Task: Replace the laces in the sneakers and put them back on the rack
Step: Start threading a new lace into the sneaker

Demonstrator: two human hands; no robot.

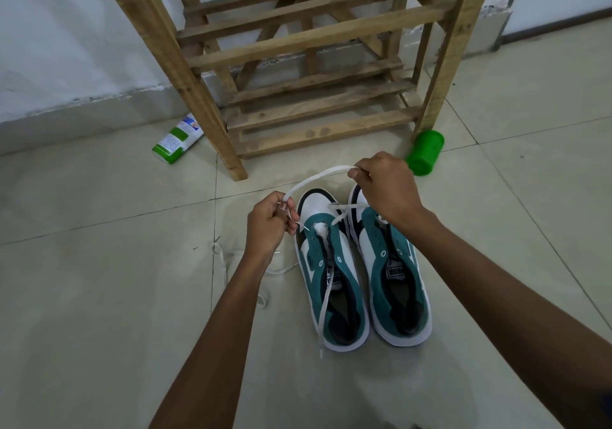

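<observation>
Both hands pinch a white lace: left hand beside the left sneaker, right hand over the right sneaker. The pair sits before the rack; another lace lies left.

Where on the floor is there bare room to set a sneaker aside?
Bare tile right of the right sneaker, below the green cup. Crowded left of the left sneaker: a loose lace lies there.

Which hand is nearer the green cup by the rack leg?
Right. The right hand holds the lace just left of the green cup; the left hand is farther off, beyond the left sneaker.
</observation>
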